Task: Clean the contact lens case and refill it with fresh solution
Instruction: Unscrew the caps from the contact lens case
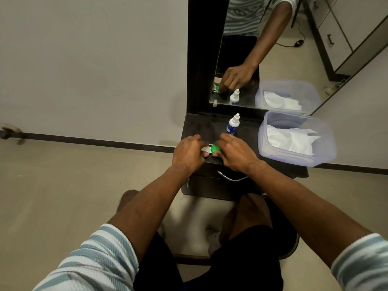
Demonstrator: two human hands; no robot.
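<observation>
A contact lens case [211,149] with one white cap and one green cap lies near the front edge of a small dark table [201,127]. My left hand [189,154] holds the white end, fingers curled over it. My right hand [235,153] pinches the green cap with its fingertips. Most of the case is hidden under both hands. A small white solution bottle [233,124] with a blue label stands upright just behind my right hand, its cap on.
A clear plastic tub [323,143] with white tissues in it sits on the table's right side. A mirror [252,59] in a dark frame stands behind the table. A drawer handle [232,177] is below the table edge. My knees are under the table.
</observation>
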